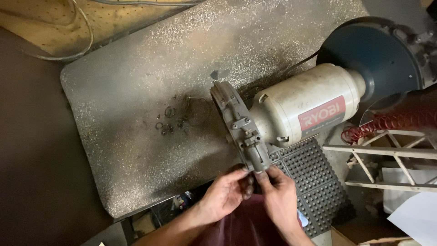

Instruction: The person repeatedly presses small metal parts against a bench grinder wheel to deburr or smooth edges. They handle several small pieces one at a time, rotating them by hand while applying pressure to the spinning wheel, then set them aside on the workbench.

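While both hands meet at the near end of the bench grinder [300, 109], the left hand [225, 191] and right hand [277, 193] pinch around a small grey fitting [260, 165] at the lower tip of the wheel guard [239, 127]. Left grip: fingers curled nearly closed, tips touching the fitting from the left. Right grip: thumb and forefinger closed on it from the right. Whether either hand holds a loose part or only the guard's end, cannot tell; fingers cover it.

Progress, as a judgement: early to middle. The guard is still mounted on the motor body, bracket and screws in place, so the work at the guard is not done. Small rings and washers [170, 120] lie loose on the bench [118, 91], well apart from the hands, which suggests some hardware is already off.

Hidden or unclear: the wheel behind the guard is not visible. The dark round cover [368, 54] at the far end is cut off. A black studded mat [314, 173] lies just beside the right hand. A red coiled spring [387, 123] and pale slatted frame [387, 155] sit at the right, partly cropped.
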